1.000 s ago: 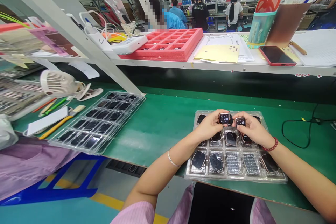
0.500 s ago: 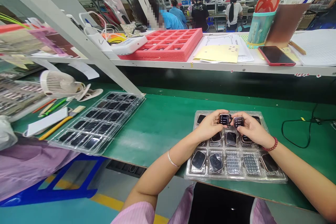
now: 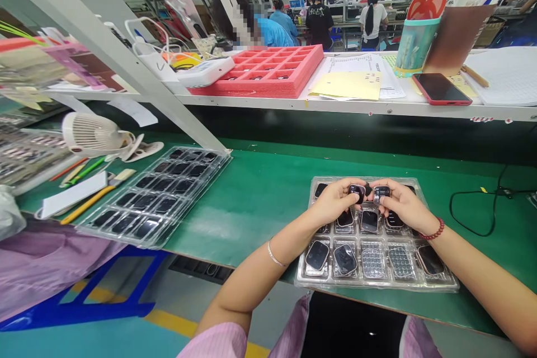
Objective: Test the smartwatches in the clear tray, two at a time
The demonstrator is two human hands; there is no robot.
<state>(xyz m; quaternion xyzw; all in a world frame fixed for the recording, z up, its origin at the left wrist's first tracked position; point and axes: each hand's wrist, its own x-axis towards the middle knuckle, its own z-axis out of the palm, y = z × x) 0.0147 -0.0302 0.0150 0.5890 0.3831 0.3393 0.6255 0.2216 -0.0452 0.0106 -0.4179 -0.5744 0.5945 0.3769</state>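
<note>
- Head view, single frame.
- Left hand (image 3: 333, 201): bare, fingers curled, thumb and fingertips pinching a rounded-square dark smartwatch body with a rose-toned edge (image 3: 357, 192) by its sides.
- Right hand (image 3: 405, 207): bare, same pinch on a second rounded-square dark smartwatch body (image 3: 381, 194).
- Grip: both hands closed on their pieces, close together, knuckles apart, just above the top row of a clear plastic blister tray (image 3: 377, 285).
- Small dark object (image 3: 368, 190): between the two pieces, too small to tell.
- Rest of that tray: on the green bench mat (image 3: 239, 218), directly before the torso; rows of black-faced watch bodies (image 3: 316, 255) in moulded pockets.
- Left wrist: thin silver bangle (image 3: 274, 254).
- Right wrist: red bead bracelet (image 3: 432, 230).
- Further left on the mat: second clear plastic tray (image 3: 210, 170) of dark pieces, white desk fan (image 3: 90, 134), yellow-handled tool (image 3: 86, 204).
- Right of the hands: coiled black cable (image 3: 474, 218).
- Upper shelf: red foam compartment tray (image 3: 268, 89), yellow paper sheets (image 3: 346, 85), red-cased phone (image 3: 440, 89), teal cup (image 3: 413, 45).
- Background: co-workers (image 3: 319, 19) seated at distant benches.
</note>
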